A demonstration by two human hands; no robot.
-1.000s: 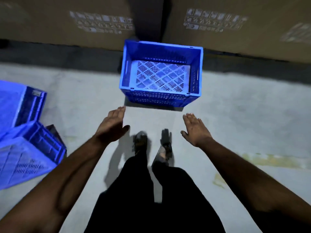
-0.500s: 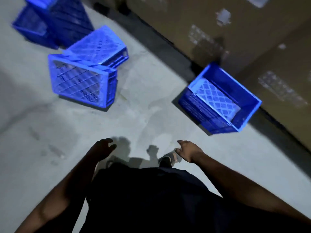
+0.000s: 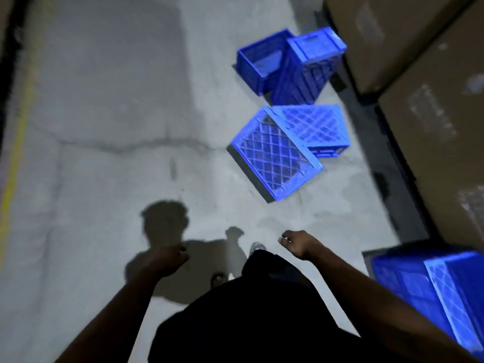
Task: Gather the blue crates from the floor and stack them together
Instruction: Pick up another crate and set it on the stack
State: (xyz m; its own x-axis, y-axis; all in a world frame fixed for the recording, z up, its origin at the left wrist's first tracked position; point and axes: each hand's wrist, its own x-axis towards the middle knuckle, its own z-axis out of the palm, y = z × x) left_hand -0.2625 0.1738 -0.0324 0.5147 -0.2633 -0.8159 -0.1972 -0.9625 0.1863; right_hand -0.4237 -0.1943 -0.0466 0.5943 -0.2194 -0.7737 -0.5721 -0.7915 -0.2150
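- Blue crates lie scattered on a concrete floor (image 3: 104, 158): a tipped crate (image 3: 275, 155) rests on its side, lattice base facing up, touching an overturned crate (image 3: 318, 127) just behind it
- Farther on, an upright crate (image 3: 258, 61) stands against a taller stack of crates (image 3: 311, 66); another crate (image 3: 429, 292) sits at the lower right edge
- The left hand (image 3: 167, 259) and right hand (image 3: 298, 243) hang loosely curled with nothing in them, well short of the tipped crate
- The crates look like stiff moulded plastic, likely light when empty; the rim edges or side handle slots seem the surest places to take hold
- The floor is pale, cracked and stained, with a yellow line (image 3: 13, 166) at the left; large cardboard boxes (image 3: 419, 87) wall the right side, in dim light
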